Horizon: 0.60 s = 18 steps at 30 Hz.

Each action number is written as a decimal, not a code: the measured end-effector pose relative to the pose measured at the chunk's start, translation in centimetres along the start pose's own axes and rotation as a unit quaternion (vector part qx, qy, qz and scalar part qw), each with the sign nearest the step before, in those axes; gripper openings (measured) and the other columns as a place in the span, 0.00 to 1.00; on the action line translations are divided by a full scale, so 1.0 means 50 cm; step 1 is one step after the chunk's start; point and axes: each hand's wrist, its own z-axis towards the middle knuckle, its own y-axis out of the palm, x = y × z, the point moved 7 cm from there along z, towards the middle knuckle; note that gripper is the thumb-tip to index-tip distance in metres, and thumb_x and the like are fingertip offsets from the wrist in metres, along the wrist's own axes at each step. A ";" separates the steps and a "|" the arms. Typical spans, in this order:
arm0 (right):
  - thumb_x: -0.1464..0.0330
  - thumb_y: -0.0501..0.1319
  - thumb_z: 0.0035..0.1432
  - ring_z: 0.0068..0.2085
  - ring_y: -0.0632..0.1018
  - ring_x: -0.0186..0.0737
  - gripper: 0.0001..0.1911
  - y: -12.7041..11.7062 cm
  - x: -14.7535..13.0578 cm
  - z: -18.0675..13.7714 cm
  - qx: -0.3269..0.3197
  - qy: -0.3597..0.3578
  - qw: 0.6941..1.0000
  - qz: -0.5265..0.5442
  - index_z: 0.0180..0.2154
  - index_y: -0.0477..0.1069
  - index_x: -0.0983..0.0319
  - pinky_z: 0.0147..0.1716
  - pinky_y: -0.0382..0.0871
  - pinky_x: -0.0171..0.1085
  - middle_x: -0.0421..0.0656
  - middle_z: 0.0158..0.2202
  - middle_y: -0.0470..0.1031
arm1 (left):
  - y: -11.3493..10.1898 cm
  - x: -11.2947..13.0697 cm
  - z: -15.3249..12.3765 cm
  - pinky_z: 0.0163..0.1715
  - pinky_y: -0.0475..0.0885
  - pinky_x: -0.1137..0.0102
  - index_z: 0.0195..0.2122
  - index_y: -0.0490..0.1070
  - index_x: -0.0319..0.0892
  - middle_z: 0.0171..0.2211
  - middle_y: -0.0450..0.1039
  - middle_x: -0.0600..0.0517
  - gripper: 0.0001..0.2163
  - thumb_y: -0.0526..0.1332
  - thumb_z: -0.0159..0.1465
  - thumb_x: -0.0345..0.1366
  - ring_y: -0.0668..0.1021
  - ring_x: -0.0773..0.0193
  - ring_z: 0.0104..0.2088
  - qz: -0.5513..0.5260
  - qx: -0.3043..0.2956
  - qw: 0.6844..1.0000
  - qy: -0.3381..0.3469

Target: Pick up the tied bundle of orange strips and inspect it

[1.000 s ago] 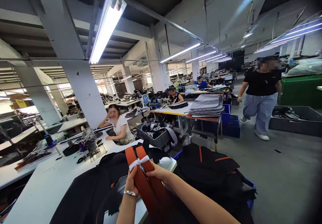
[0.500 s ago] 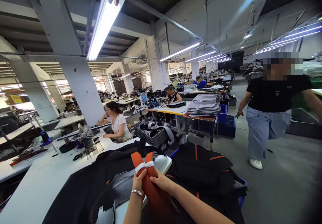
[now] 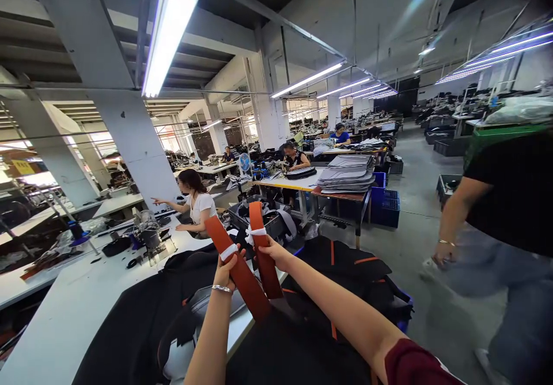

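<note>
My left hand [image 3: 226, 271] grips one orange strap [image 3: 243, 278] that slants up to the left, with a white band near its top. My right hand [image 3: 270, 249] holds a second orange strap [image 3: 261, 252], nearly upright, also with a white band. The two straps are held apart in a V above black and grey fabric pieces [image 3: 142, 321] on the white table [image 3: 64, 321]. A silver bracelet sits on my left wrist.
A black bag pile with orange trim [image 3: 345, 275] lies right of the table. A person in a black shirt [image 3: 510, 212] walks close by on the right. A seated co-worker in white [image 3: 196, 203] is beyond the table, with a sewing machine [image 3: 149, 238] nearby and stacked grey panels [image 3: 348, 174] behind.
The two straps, held together before, are now raised and separated, one in each hand. The person in black has walked much closer on the right.
</note>
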 end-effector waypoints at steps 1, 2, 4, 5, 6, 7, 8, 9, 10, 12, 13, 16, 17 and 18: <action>0.58 0.78 0.27 0.32 0.76 0.40 0.42 0.004 0.003 0.006 -0.002 0.002 1.000 0.002 0.46 0.62 0.56 0.40 0.71 0.46 0.37 0.34 0.74 | -0.002 0.001 0.000 0.44 0.77 0.58 0.46 0.70 0.46 0.48 0.76 0.45 0.27 0.76 0.47 0.28 0.79 0.46 0.47 -0.001 -0.002 1.000 -0.001; 0.58 0.78 0.27 0.32 0.76 0.40 0.42 0.008 0.008 0.010 -0.005 0.005 1.000 0.003 0.45 0.63 0.56 0.40 0.71 0.46 0.37 0.34 0.74 | -0.005 0.000 0.000 0.45 0.77 0.58 0.46 0.70 0.46 0.48 0.76 0.45 0.26 0.76 0.47 0.28 0.78 0.46 0.48 -0.002 -0.003 1.000 -0.002; 0.58 0.78 0.28 0.32 0.76 0.41 0.41 0.017 0.019 0.017 -0.011 0.008 1.000 0.005 0.45 0.63 0.57 0.39 0.72 0.47 0.38 0.34 0.74 | -0.011 0.000 -0.002 0.45 0.77 0.58 0.46 0.70 0.45 0.48 0.76 0.45 0.25 0.75 0.47 0.28 0.78 0.45 0.48 -0.003 -0.004 1.000 -0.006; 0.59 0.78 0.29 0.32 0.76 0.41 0.41 0.022 0.024 0.019 -0.014 0.008 1.000 0.006 0.46 0.63 0.57 0.39 0.72 0.47 0.38 0.34 0.74 | -0.014 0.001 -0.002 0.46 0.77 0.57 0.45 0.71 0.45 0.48 0.77 0.45 0.25 0.75 0.47 0.28 0.78 0.45 0.49 -0.002 -0.005 1.000 -0.007; 0.59 0.78 0.29 0.32 0.76 0.41 0.41 0.026 0.029 0.022 -0.016 0.007 1.000 0.007 0.46 0.63 0.57 0.38 0.72 0.46 0.38 0.34 0.74 | -0.018 0.002 -0.003 0.46 0.77 0.57 0.45 0.71 0.44 0.47 0.77 0.45 0.24 0.75 0.47 0.28 0.78 0.45 0.49 -0.002 -0.004 1.000 -0.008; 0.59 0.78 0.30 0.32 0.76 0.41 0.41 0.030 0.033 0.025 -0.019 0.006 1.000 0.008 0.47 0.63 0.56 0.38 0.71 0.46 0.38 0.35 0.74 | -0.022 0.003 -0.002 0.46 0.77 0.57 0.45 0.71 0.44 0.47 0.77 0.45 0.24 0.75 0.47 0.28 0.78 0.45 0.49 -0.002 -0.003 1.000 -0.009; 0.59 0.77 0.30 0.32 0.76 0.41 0.41 0.034 0.036 0.028 -0.021 0.004 1.000 0.009 0.48 0.63 0.56 0.38 0.71 0.46 0.38 0.35 0.74 | -0.027 0.006 -0.001 0.47 0.76 0.57 0.45 0.72 0.44 0.47 0.77 0.45 0.24 0.75 0.47 0.28 0.77 0.45 0.49 -0.002 -0.002 1.000 -0.009; 0.59 0.77 0.31 0.32 0.76 0.41 0.41 0.037 0.039 0.032 -0.022 0.003 1.000 0.009 0.48 0.63 0.56 0.38 0.72 0.46 0.38 0.34 0.74 | -0.032 0.008 0.001 0.47 0.76 0.57 0.45 0.72 0.44 0.47 0.77 0.45 0.24 0.75 0.47 0.28 0.77 0.45 0.49 -0.001 -0.002 1.000 -0.010; 0.59 0.77 0.31 0.32 0.76 0.41 0.41 0.041 0.041 0.035 -0.022 0.001 1.000 0.009 0.48 0.63 0.56 0.38 0.72 0.46 0.38 0.34 0.74 | -0.037 0.010 0.003 0.48 0.76 0.56 0.45 0.72 0.44 0.47 0.77 0.45 0.24 0.75 0.47 0.28 0.77 0.45 0.50 -0.002 -0.001 1.000 -0.011; 0.59 0.77 0.32 0.33 0.76 0.40 0.40 0.047 0.045 0.042 -0.021 0.001 1.000 0.008 0.47 0.63 0.56 0.39 0.72 0.46 0.38 0.34 0.74 | -0.048 0.013 0.008 0.47 0.76 0.56 0.45 0.73 0.44 0.47 0.77 0.45 0.23 0.75 0.47 0.29 0.77 0.44 0.50 -0.003 0.002 1.000 -0.013; 0.59 0.77 0.32 0.32 0.76 0.40 0.39 0.049 0.048 0.044 -0.019 0.001 1.000 0.006 0.47 0.63 0.56 0.39 0.72 0.45 0.37 0.34 0.74 | -0.054 0.014 0.011 0.47 0.76 0.56 0.44 0.73 0.44 0.47 0.77 0.45 0.23 0.75 0.47 0.29 0.77 0.44 0.50 -0.003 0.004 1.000 -0.015; 0.60 0.76 0.33 0.32 0.76 0.39 0.39 0.056 0.057 0.045 -0.019 0.006 1.000 0.001 0.47 0.62 0.56 0.37 0.71 0.44 0.38 0.36 0.74 | -0.066 0.013 0.016 0.46 0.77 0.57 0.44 0.73 0.44 0.47 0.77 0.45 0.23 0.76 0.47 0.29 0.77 0.44 0.50 -0.005 0.012 1.000 -0.021; 0.60 0.76 0.33 0.32 0.76 0.39 0.39 0.059 0.060 0.044 -0.021 0.007 1.000 -0.001 0.48 0.62 0.56 0.37 0.71 0.44 0.38 0.36 0.74 | -0.069 0.011 0.016 0.45 0.77 0.58 0.44 0.73 0.44 0.47 0.77 0.45 0.23 0.76 0.47 0.29 0.77 0.45 0.49 -0.004 0.014 1.000 -0.024; 0.60 0.76 0.34 0.32 0.76 0.40 0.39 0.061 0.064 0.043 -0.023 0.009 1.000 -0.003 0.48 0.62 0.56 0.36 0.71 0.43 0.38 0.37 0.74 | -0.070 0.009 0.016 0.44 0.78 0.59 0.44 0.73 0.44 0.47 0.77 0.44 0.23 0.76 0.47 0.30 0.78 0.45 0.49 -0.004 0.016 0.999 -0.028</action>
